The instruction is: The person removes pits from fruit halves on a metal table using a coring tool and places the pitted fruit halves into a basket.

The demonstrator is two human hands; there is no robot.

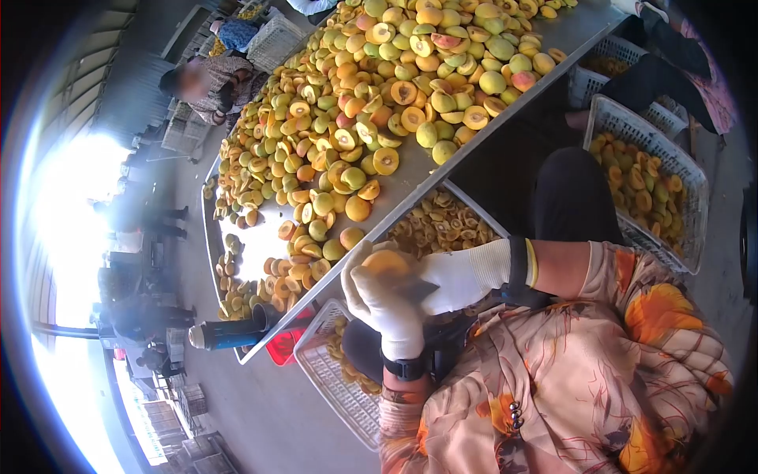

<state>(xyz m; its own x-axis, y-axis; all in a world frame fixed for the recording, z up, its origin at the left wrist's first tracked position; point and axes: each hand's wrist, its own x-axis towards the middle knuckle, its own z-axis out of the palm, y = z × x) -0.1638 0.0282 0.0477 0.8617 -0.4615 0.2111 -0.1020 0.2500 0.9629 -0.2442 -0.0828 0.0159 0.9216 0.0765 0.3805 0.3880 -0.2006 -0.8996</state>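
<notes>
Left hand [377, 296]: gloved, curled round an orange fruit [387, 263]
Right hand [450, 282]: gloved, against the left; cannot tell its grip
Orange fruit: in the left hand, beside the table [407, 187]
Table: bears a heap of cut fruit [339, 138]

Held fruit [387, 263] is orange-yellow, gloves [474, 274] white, wrist strap [404, 369] black. Fruit pile [355, 103] runs yellow, green, orange. Shirt [568, 347] is peach with orange floral print.
</notes>
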